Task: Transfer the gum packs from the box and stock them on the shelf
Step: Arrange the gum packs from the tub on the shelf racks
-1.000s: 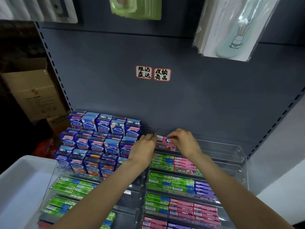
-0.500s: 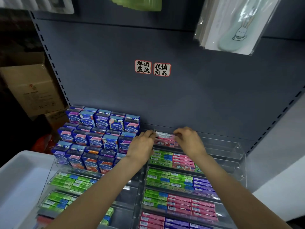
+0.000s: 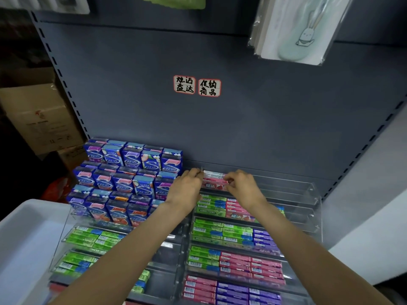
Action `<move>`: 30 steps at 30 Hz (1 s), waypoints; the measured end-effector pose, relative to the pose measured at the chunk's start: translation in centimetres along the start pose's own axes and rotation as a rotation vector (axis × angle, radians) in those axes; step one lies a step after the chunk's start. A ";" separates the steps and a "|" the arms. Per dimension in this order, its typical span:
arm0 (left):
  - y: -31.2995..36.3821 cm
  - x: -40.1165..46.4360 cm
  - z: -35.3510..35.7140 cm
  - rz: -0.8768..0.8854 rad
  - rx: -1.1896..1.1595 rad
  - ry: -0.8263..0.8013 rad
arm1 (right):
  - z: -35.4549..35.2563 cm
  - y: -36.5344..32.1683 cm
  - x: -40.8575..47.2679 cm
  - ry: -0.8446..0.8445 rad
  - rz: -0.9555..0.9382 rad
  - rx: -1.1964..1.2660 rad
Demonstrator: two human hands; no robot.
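A small stack of pink gum packs (image 3: 213,180) lies at the left end of the top tier of the clear acrylic rack (image 3: 293,190). My left hand (image 3: 187,190) presses against the stack's left end, fingers curled on it. My right hand (image 3: 241,187) pinches its right end from above. The lower tiers hold rows of green, pink and purple gum packs (image 3: 231,234). The white box (image 3: 24,238) sits at the lower left; its contents are out of sight.
Stacked blue gum boxes (image 3: 130,179) fill the shelf left of the rack. A second acrylic rack with green packs (image 3: 88,241) stands below them. Cardboard cartons (image 3: 39,115) sit far left. A hanging rabbit-print pack (image 3: 295,29) dangles at upper right.
Both hands stay on the pink packs at the top tier and have pushed them slightly back into the tier. The camera view has shifted a little.
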State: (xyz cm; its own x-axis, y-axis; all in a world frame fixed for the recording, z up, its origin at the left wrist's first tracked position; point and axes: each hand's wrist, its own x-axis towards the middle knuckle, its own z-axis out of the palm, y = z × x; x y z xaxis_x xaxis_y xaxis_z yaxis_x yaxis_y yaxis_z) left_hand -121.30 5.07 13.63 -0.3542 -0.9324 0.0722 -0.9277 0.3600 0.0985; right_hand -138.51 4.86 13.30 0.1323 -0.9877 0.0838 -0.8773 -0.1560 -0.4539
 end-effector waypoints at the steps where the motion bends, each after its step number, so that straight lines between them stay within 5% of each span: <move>1: 0.1 0.0 -0.1 -0.008 0.001 0.003 | 0.0 0.0 -0.1 -0.007 0.000 -0.007; 8: 1.1 -0.8 -0.4 -0.049 0.035 0.134 | -1.0 -1.4 -1.3 0.025 -0.015 -0.017; 16: -2.2 -7.6 -2.2 -0.133 -0.308 0.480 | 0.7 -7.8 -3.5 0.097 -0.130 0.106; 24: -17.4 -19.9 -1.9 -0.340 -0.398 0.483 | 10.5 -23.7 -5.3 -0.045 -0.256 0.169; 30: -31.4 -29.2 1.1 -0.524 -0.369 0.305 | 21.4 -35.4 -6.0 -0.186 -0.245 0.202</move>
State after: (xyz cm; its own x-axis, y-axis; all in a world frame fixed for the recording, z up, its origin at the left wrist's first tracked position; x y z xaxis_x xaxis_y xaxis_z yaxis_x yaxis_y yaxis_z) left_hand -81.96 21.00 7.35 0.2266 -0.9548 0.1926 -0.8476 -0.0959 0.5219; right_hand -98.38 16.01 9.92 0.4248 -0.9035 0.0570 -0.7033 -0.3690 -0.6076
